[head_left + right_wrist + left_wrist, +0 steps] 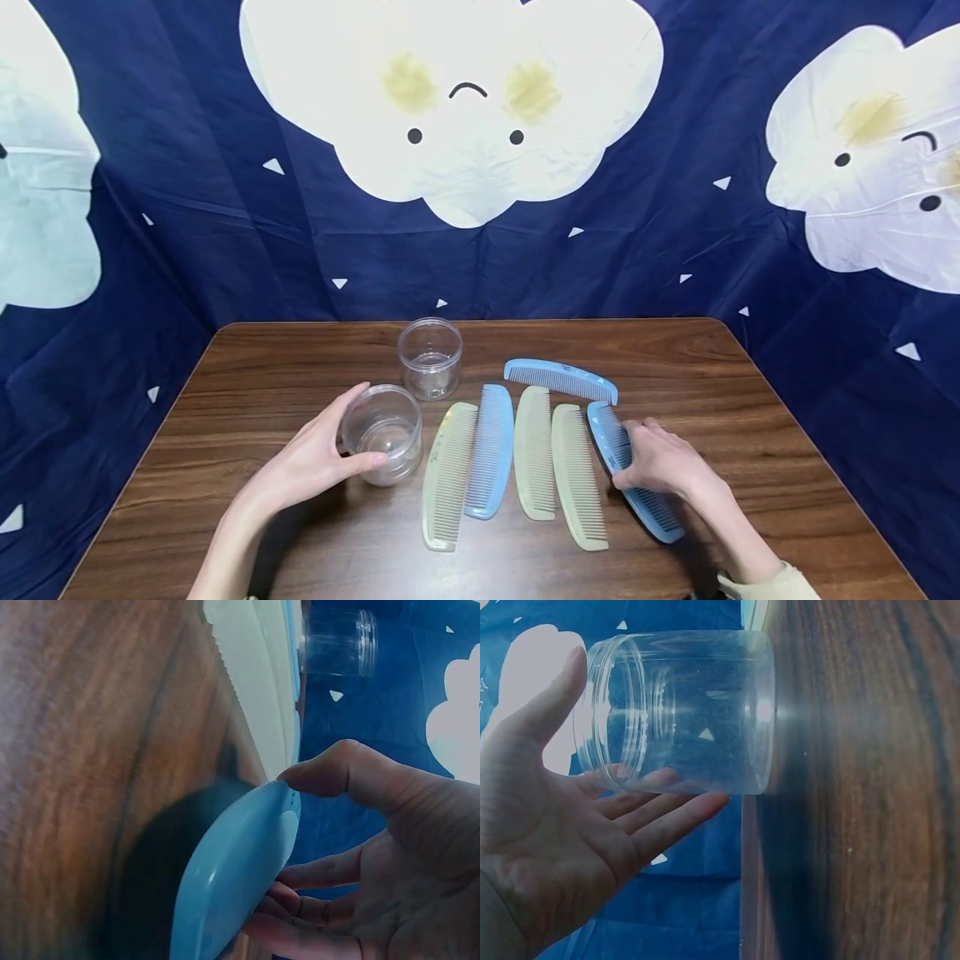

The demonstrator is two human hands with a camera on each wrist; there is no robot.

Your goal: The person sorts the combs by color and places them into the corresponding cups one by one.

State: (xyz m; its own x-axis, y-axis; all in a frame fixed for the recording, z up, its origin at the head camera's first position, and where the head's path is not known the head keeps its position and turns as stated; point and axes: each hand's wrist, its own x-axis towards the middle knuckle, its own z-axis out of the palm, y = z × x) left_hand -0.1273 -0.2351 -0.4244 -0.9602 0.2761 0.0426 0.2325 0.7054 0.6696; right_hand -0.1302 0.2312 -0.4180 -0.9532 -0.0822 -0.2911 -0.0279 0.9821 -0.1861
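My left hand [322,454] holds a clear plastic jar [697,712], thumb on one side near its open rim and fingers along the other. The jar stands on the table at left of centre. At the right, my right hand [663,458] pinches a blue comb [648,504] between thumb and fingers. That comb is tilted, with its spine toward the thumb side in the right wrist view and a shadow beneath it. Beside it lie two pale green combs [577,475] [535,454], another blue comb [491,450] and a third pale green comb [450,479].
A second clear jar [430,358] stands behind the held one. One more blue comb [562,379] lies crosswise behind the row. The brown wooden table [300,367] ends at a dark blue curtain [510,275] with white cloud prints.
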